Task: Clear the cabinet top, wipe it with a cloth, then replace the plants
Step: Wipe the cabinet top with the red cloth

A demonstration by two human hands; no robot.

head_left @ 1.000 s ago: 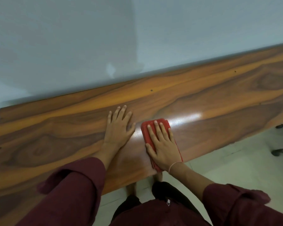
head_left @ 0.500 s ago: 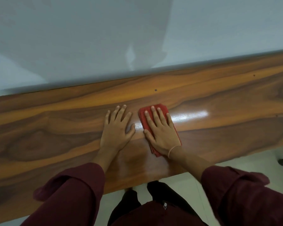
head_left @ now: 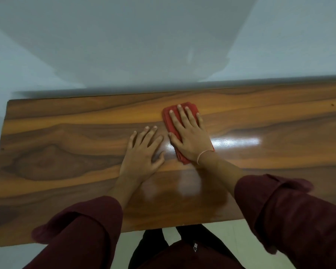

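Observation:
The wooden cabinet top (head_left: 62, 152) stretches across the view, glossy with dark grain. A folded red cloth (head_left: 168, 117) lies on it near the back edge, a bit right of centre. My right hand (head_left: 190, 136) presses flat on the cloth with straight fingers spread. Just to its left, my left hand (head_left: 144, 152) rests flat on the bare wood with its fingers straight. No plants are in view.
A pale blue-grey wall (head_left: 124, 45) rises right behind the cabinet's back edge. The cabinet's left end (head_left: 6, 117) is in view. Pale floor (head_left: 231, 232) shows below the front edge, near my dark trousers (head_left: 155, 243).
My right hand has pushed the red cloth away from me, toward the back edge of the cabinet top. My left hand has stayed flat in about the same spot.

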